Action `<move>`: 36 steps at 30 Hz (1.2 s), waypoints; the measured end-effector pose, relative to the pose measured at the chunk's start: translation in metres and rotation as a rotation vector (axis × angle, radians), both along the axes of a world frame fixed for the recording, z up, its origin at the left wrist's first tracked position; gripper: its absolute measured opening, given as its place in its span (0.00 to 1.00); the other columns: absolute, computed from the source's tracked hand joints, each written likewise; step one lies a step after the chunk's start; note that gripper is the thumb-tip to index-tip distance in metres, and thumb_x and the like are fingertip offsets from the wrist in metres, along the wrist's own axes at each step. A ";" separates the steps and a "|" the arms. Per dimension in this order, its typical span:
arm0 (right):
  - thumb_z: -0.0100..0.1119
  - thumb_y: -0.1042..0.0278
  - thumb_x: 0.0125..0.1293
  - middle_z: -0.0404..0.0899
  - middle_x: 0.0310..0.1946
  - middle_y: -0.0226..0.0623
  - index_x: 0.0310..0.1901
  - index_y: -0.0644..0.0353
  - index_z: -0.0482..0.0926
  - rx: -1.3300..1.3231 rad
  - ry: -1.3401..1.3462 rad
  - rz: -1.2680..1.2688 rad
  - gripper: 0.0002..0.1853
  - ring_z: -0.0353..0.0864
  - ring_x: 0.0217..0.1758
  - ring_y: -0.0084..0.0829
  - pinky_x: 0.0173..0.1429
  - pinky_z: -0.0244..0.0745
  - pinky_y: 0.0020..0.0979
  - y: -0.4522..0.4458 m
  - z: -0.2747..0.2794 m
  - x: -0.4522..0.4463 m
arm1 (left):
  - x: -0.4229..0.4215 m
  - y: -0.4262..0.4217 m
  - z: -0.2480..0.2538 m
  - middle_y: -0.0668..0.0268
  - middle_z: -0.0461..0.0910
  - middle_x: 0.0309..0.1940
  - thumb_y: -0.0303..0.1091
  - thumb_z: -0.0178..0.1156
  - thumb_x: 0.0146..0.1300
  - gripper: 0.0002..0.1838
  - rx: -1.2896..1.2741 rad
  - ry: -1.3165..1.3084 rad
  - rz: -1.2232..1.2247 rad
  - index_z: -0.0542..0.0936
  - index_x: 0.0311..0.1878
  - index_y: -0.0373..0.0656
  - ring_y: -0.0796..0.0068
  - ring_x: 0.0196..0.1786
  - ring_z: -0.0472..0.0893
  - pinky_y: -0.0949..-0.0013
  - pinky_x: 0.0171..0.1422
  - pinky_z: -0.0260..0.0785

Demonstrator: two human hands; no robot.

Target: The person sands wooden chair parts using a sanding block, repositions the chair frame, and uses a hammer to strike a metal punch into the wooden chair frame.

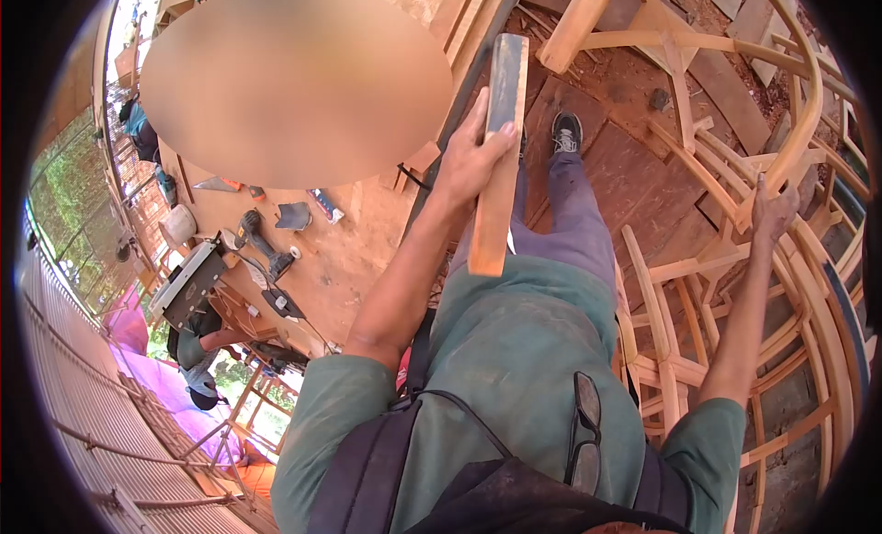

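Observation:
My left hand (476, 157) is closed around a long wooden block (494, 217), its thumb across the face. The block's far end bears a dark grey, worn-looking patch; whether that is sandpaper I cannot tell. It is held above my legs, beside the workbench edge. On the right, my right hand (774, 210) grips a bare wooden chair frame (812, 97) near the lower end of its curved member. Its fingers are partly hidden behind the wood. More unfinished chair frames (666, 350) crowd around my right forearm.
The workbench (367, 258) on the left carries a cordless power tool (265, 244), a grey curved piece (294, 216) and a machine (188, 281). Another person (197, 369) is beyond it. Wood boards and scraps (730, 93) litter the floor. A blurred oval hides part of the bench.

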State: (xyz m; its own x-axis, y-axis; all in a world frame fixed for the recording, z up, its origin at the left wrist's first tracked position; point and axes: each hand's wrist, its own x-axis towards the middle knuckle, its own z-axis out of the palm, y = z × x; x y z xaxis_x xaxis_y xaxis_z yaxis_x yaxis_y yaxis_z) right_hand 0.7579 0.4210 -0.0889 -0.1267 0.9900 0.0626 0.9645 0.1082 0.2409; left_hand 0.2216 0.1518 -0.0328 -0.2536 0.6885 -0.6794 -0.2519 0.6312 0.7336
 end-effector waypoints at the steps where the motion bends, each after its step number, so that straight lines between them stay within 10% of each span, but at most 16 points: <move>1: 0.70 0.41 0.64 0.70 0.67 0.64 0.69 0.68 0.69 0.008 -0.040 -0.008 0.43 0.69 0.73 0.59 0.76 0.66 0.49 0.006 -0.007 0.011 | 0.001 0.008 -0.010 0.59 0.81 0.38 0.39 0.61 0.74 0.45 0.003 0.035 -0.012 0.46 0.86 0.45 0.70 0.31 0.84 0.68 0.34 0.79; 9: 0.64 0.43 0.71 0.59 0.75 0.70 0.78 0.74 0.54 -0.244 0.265 0.021 0.49 0.60 0.78 0.63 0.83 0.55 0.49 0.020 -0.102 0.132 | 0.019 0.019 -0.036 0.56 0.82 0.47 0.36 0.64 0.71 0.44 0.125 0.347 -0.153 0.54 0.84 0.39 0.72 0.34 0.84 0.68 0.38 0.80; 14: 0.60 0.41 0.71 0.63 0.72 0.72 0.80 0.67 0.49 -0.126 0.221 -0.263 0.49 0.67 0.73 0.66 0.75 0.64 0.53 0.015 -0.122 0.110 | 0.002 0.095 -0.030 0.59 0.81 0.37 0.39 0.63 0.72 0.42 -0.122 0.005 -0.084 0.55 0.84 0.46 0.66 0.30 0.86 0.65 0.32 0.81; 20: 0.56 0.34 0.71 0.69 0.68 0.70 0.79 0.61 0.54 -0.087 0.128 -0.370 0.47 0.72 0.69 0.69 0.71 0.69 0.58 0.011 -0.119 0.091 | 0.015 0.050 -0.029 0.57 0.83 0.44 0.40 0.64 0.70 0.43 -0.028 0.247 -0.187 0.56 0.83 0.41 0.69 0.34 0.85 0.66 0.37 0.82; 25: 0.56 0.37 0.72 0.69 0.68 0.68 0.79 0.57 0.54 -0.099 0.080 -0.451 0.45 0.73 0.69 0.65 0.70 0.71 0.58 0.013 -0.113 0.080 | 0.023 0.113 -0.048 0.52 0.82 0.58 0.43 0.66 0.68 0.44 -0.046 0.549 -0.218 0.59 0.81 0.35 0.73 0.44 0.84 0.66 0.50 0.81; 30: 0.57 0.36 0.71 0.71 0.67 0.66 0.79 0.56 0.54 -0.108 0.059 -0.405 0.45 0.75 0.68 0.64 0.67 0.73 0.58 0.007 -0.125 0.101 | 0.050 0.059 -0.007 0.43 0.67 0.76 0.45 0.67 0.66 0.46 0.061 0.623 -0.300 0.59 0.80 0.33 0.57 0.79 0.67 0.59 0.81 0.59; 36: 0.57 0.35 0.71 0.72 0.66 0.66 0.76 0.57 0.57 -0.094 0.046 -0.414 0.43 0.76 0.65 0.65 0.65 0.73 0.60 0.021 -0.134 0.113 | 0.010 0.127 -0.048 0.47 0.68 0.76 0.43 0.68 0.67 0.46 -0.031 0.227 -0.120 0.59 0.80 0.32 0.61 0.76 0.70 0.62 0.78 0.63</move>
